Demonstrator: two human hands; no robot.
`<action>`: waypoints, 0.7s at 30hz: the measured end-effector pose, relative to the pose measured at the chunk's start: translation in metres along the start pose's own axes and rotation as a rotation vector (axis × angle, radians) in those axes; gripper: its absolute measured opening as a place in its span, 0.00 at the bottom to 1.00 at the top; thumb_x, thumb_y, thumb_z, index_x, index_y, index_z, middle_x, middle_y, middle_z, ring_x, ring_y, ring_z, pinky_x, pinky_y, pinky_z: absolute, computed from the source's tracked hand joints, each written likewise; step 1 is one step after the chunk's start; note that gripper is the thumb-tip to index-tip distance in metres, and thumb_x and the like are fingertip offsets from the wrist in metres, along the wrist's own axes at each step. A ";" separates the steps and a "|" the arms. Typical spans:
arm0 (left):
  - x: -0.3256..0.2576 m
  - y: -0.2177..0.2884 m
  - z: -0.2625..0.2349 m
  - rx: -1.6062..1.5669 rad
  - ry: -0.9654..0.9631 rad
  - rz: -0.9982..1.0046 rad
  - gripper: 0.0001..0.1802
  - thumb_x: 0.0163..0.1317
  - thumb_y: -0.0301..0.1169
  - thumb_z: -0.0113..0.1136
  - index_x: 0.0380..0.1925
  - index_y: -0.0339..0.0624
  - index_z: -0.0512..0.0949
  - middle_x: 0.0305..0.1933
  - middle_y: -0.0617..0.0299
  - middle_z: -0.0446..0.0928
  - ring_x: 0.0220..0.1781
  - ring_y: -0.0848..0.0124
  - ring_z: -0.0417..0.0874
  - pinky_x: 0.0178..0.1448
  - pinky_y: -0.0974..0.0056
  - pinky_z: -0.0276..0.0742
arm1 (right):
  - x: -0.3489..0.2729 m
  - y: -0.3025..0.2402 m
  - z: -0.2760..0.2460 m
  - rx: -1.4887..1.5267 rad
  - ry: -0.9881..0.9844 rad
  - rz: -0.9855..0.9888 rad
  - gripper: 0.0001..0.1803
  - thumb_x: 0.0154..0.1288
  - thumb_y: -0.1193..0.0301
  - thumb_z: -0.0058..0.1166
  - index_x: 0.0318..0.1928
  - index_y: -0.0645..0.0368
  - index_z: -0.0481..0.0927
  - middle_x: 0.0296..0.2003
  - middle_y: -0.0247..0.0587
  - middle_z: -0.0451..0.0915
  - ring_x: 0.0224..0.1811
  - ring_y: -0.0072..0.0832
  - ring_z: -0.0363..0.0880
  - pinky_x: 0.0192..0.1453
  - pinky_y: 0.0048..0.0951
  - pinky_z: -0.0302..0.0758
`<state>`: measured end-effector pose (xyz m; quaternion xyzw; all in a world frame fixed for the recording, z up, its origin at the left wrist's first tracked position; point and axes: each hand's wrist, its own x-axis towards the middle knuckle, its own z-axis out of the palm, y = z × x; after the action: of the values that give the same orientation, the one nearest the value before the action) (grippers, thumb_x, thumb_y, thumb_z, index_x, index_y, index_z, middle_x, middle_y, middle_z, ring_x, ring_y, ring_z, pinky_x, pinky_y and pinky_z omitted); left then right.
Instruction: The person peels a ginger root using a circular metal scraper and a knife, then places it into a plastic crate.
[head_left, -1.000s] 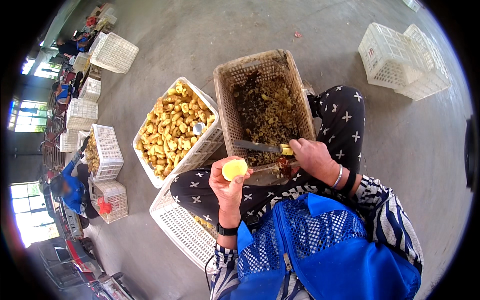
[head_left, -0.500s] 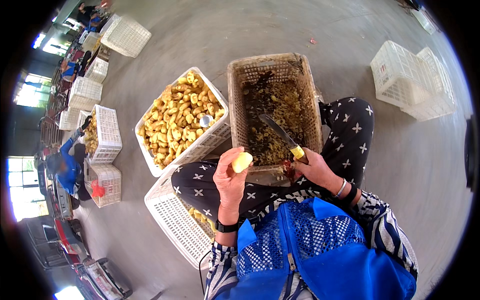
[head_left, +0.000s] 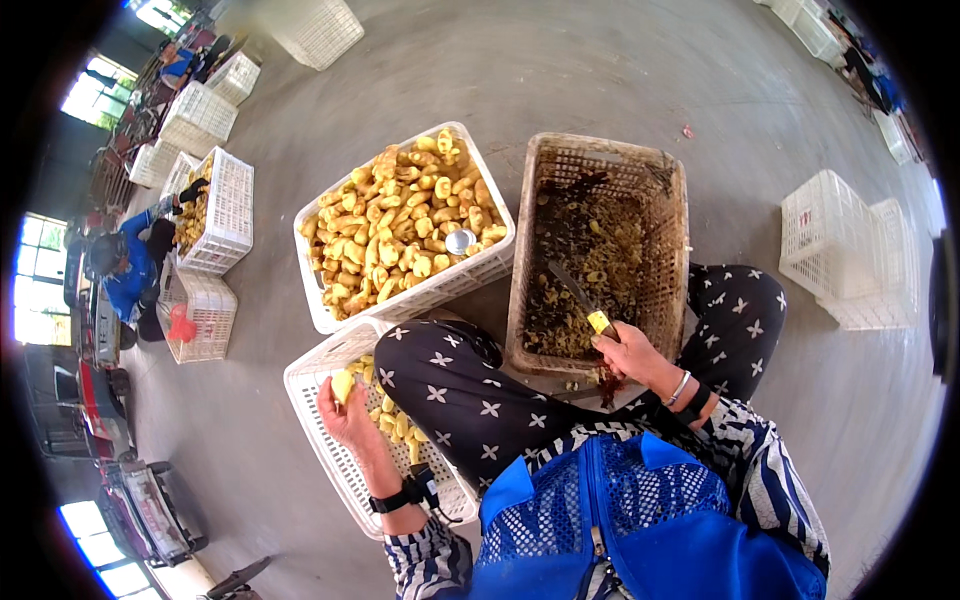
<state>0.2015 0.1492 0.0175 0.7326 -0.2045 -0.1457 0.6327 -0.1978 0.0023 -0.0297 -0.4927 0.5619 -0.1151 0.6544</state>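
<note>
Between the thumb and fingers of my left hand [head_left: 353, 418] is a peeled piece of ginger [head_left: 342, 386], pale yellow. The hand is over a white crate [head_left: 335, 460] at my left knee, where several peeled pieces [head_left: 400, 425] lie. My right hand [head_left: 636, 357] is closed round the handle of a knife [head_left: 580, 295] with a yellow band. Its blade points up and left over a dirty brown crate [head_left: 600, 150] that contains peel scraps [head_left: 610, 245]. Unpeeled ginger [head_left: 390, 220] fills another white crate [head_left: 410, 300], and a round metal lid-like object [head_left: 460, 241] rests on the heap.
My crossed legs in dark patterned trousers [head_left: 480, 400] border the crates. Stacked white crates [head_left: 845, 250] stand on the right. To the left, a co-worker in blue [head_left: 130, 265] sits by a crate of ginger [head_left: 225, 215]. Parked vehicles [head_left: 150, 510] are at the lower left.
My left hand has moved left and down with the peeled ginger, from beside the brown crate to over the lower white crate. My right hand still holds the knife. The view has shifted.
</note>
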 end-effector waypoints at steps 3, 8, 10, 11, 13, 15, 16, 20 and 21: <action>0.015 -0.050 -0.044 0.574 0.107 0.063 0.24 0.57 0.16 0.57 0.56 0.34 0.71 0.54 0.53 0.73 0.49 0.65 0.79 0.53 0.63 0.78 | 0.040 0.004 0.013 -0.321 0.124 -0.237 0.18 0.64 0.60 0.58 0.34 0.63 0.72 0.25 0.50 0.77 0.27 0.45 0.77 0.31 0.41 0.71; 0.030 -0.013 -0.013 0.365 0.026 0.033 0.22 0.56 0.17 0.57 0.54 0.35 0.74 0.53 0.55 0.75 0.52 0.67 0.79 0.56 0.65 0.76 | 0.101 -0.063 0.038 -0.504 0.169 -0.475 0.18 0.64 0.60 0.58 0.36 0.64 0.70 0.27 0.57 0.77 0.31 0.55 0.78 0.33 0.48 0.72; 0.056 0.002 0.020 0.361 -0.186 0.214 0.17 0.58 0.17 0.57 0.49 0.36 0.77 0.46 0.58 0.78 0.46 0.70 0.81 0.54 0.67 0.76 | 0.141 -0.083 0.048 -0.603 0.197 -0.556 0.17 0.64 0.61 0.57 0.38 0.64 0.70 0.27 0.57 0.78 0.31 0.54 0.78 0.34 0.49 0.73; 0.070 0.013 0.042 0.337 -0.304 0.209 0.16 0.58 0.17 0.57 0.47 0.36 0.78 0.44 0.60 0.79 0.45 0.71 0.81 0.52 0.68 0.77 | 0.162 -0.092 0.052 -0.659 0.208 -0.599 0.17 0.64 0.62 0.56 0.38 0.64 0.70 0.28 0.57 0.78 0.31 0.54 0.79 0.34 0.49 0.74; 0.099 0.031 0.098 0.325 -0.542 0.079 0.13 0.59 0.19 0.58 0.45 0.36 0.78 0.41 0.59 0.79 0.42 0.73 0.80 0.46 0.69 0.77 | 0.206 -0.113 0.064 -0.691 0.275 -0.661 0.16 0.64 0.63 0.54 0.40 0.64 0.70 0.28 0.55 0.78 0.32 0.53 0.78 0.36 0.48 0.76; 0.126 0.030 0.146 0.554 -0.749 0.086 0.15 0.60 0.25 0.56 0.47 0.44 0.80 0.41 0.56 0.81 0.39 0.67 0.83 0.44 0.65 0.78 | 0.243 -0.133 0.077 -0.737 0.353 -0.767 0.17 0.61 0.65 0.54 0.44 0.64 0.71 0.34 0.54 0.78 0.38 0.50 0.78 0.41 0.45 0.76; 0.137 0.020 0.155 0.760 -0.826 0.217 0.15 0.59 0.26 0.53 0.46 0.47 0.80 0.43 0.52 0.82 0.42 0.56 0.84 0.47 0.58 0.78 | 0.248 -0.145 0.093 -0.882 0.410 -0.787 0.16 0.61 0.66 0.53 0.46 0.63 0.72 0.37 0.53 0.77 0.42 0.49 0.77 0.43 0.44 0.75; 0.156 -0.062 0.214 1.107 -1.052 0.201 0.17 0.60 0.31 0.49 0.49 0.47 0.79 0.47 0.50 0.80 0.51 0.52 0.81 0.54 0.53 0.77 | 0.273 -0.169 0.127 -0.938 0.189 -0.847 0.15 0.63 0.74 0.45 0.49 0.58 0.76 0.42 0.46 0.74 0.46 0.46 0.77 0.46 0.45 0.75; 0.155 -0.070 0.227 1.288 -1.107 0.214 0.19 0.63 0.32 0.48 0.53 0.51 0.77 0.54 0.54 0.79 0.52 0.53 0.82 0.54 0.53 0.77 | 0.289 -0.164 0.130 -1.019 0.038 -0.848 0.20 0.61 0.77 0.46 0.55 0.54 0.77 0.51 0.49 0.76 0.41 0.49 0.81 0.43 0.44 0.79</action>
<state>0.2378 -0.1148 -0.0799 0.7492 -0.5950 -0.2772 -0.0878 0.0780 -0.2145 -0.0974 -0.9169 0.3151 -0.0911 0.2273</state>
